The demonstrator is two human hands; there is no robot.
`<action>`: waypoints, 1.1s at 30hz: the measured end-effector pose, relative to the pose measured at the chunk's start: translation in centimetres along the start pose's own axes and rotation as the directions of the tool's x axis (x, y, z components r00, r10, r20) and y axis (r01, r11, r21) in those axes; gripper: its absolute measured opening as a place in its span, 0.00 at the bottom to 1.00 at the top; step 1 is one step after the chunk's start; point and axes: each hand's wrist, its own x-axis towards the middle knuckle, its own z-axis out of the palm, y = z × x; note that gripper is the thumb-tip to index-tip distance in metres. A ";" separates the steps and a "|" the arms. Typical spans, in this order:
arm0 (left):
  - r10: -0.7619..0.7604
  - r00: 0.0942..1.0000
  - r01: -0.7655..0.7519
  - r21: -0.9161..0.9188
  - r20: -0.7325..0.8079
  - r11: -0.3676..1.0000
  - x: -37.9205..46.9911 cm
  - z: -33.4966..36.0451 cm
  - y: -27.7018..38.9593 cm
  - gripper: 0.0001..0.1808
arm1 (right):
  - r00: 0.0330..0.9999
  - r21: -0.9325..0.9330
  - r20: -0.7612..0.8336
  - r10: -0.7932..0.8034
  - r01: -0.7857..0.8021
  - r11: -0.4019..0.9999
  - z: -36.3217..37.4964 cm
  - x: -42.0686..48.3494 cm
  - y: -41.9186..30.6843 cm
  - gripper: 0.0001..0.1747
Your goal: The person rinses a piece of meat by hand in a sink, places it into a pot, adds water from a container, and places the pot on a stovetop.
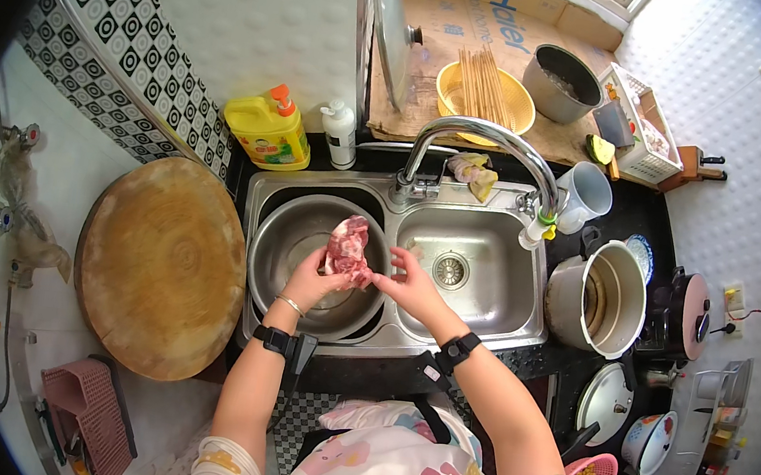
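Over the left sink basin, my left hand [313, 279] holds a piece of raw meat [349, 244], reddish with pale fat, gripping it from the lower left. Beneath it, a wide stainless steel bowl [270, 281] sits in that basin. My right hand [410, 282] is at the meat's lower right end, thumb touching or very near it, the other fingers spread apart. The right sink basin [494, 301] has a drain strainer [450, 270], with the chrome faucet [486, 131] arching above.
A round wooden chopping board [163, 268] stands left of the sink. Behind are a yellow detergent bottle [268, 135], a white bottle [340, 136] and a yellow basket [448, 89] with wooden sticks. Right of the sink stand a plastic jug [584, 195] and a large metal pot [561, 302].
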 end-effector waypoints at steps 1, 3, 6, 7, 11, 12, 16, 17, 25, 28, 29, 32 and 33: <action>0.153 0.988 -0.142 0.241 -0.027 0.960 -0.7 0.5 1.3 0.27 | 1.000 0.012 -0.002 -0.025 0.025 1.000 0.4 0.4 -0.4 0.48; 0.204 0.979 -0.187 0.315 -0.019 0.931 -2.0 1.4 4.1 0.30 | 0.999 0.027 0.000 -0.049 0.049 0.998 1.1 1.0 -1.3 0.51; 0.276 0.961 -0.202 0.714 0.012 0.670 -3.2 2.3 6.1 0.34 | 0.985 0.031 0.034 -0.168 0.167 0.985 1.7 1.5 -2.4 0.57; 0.278 0.960 -0.205 0.714 0.015 0.670 -3.5 2.7 6.4 0.34 | 0.985 0.030 0.031 -0.170 0.169 0.985 1.8 1.5 -2.1 0.57; 0.293 0.951 -0.263 0.747 0.095 0.611 -4.2 3.2 7.3 0.35 | 0.969 -0.075 -0.031 -0.244 0.241 0.967 1.8 0.5 -3.2 0.50; 0.285 0.951 -0.274 0.744 0.117 0.610 -4.4 3.4 7.6 0.35 | 0.973 -0.021 -0.017 -0.232 0.231 0.973 1.6 0.1 -3.5 0.46; 0.256 0.945 -0.320 0.724 0.201 0.611 -3.9 4.0 7.8 0.33 | 0.982 0.112 -0.037 -0.183 0.186 0.976 0.8 -1.3 -3.8 0.41; 0.257 0.943 -0.328 0.721 0.212 0.610 -3.8 4.2 7.8 0.33 | 0.982 0.135 -0.041 -0.182 0.186 0.973 0.5 -1.5 -3.6 0.40; 0.344 0.874 -0.479 0.725 0.343 0.495 -2.7 8.6 7.5 0.30 | 0.958 0.191 -0.179 -0.225 0.258 0.947 -3.1 -4.6 -2.1 0.45; 0.453 0.774 -0.610 0.713 0.444 0.344 -2.0 12.2 7.3 0.28 | 0.978 0.425 -0.177 -0.106 0.173 0.888 -6.3 -7.7 -1.4 0.54; 0.525 0.695 -0.678 0.692 0.492 0.248 -1.8 13.6 7.1 0.28 | 0.974 0.550 -0.223 -0.033 0.154 0.821 -7.4 -8.8 -1.4 0.56; 0.562 0.584 -0.778 0.603 0.586 0.179 -1.8 19.3 6.7 0.27 | 0.940 0.687 -0.333 0.078 0.186 0.702 -11.0 -11.9 -1.4 0.44; 0.591 0.526 -0.813 0.567 0.612 0.137 -1.7 21.2 6.5 0.27 | 0.935 0.694 -0.346 0.078 0.199 0.692 -12.5 -13.0 -1.2 0.38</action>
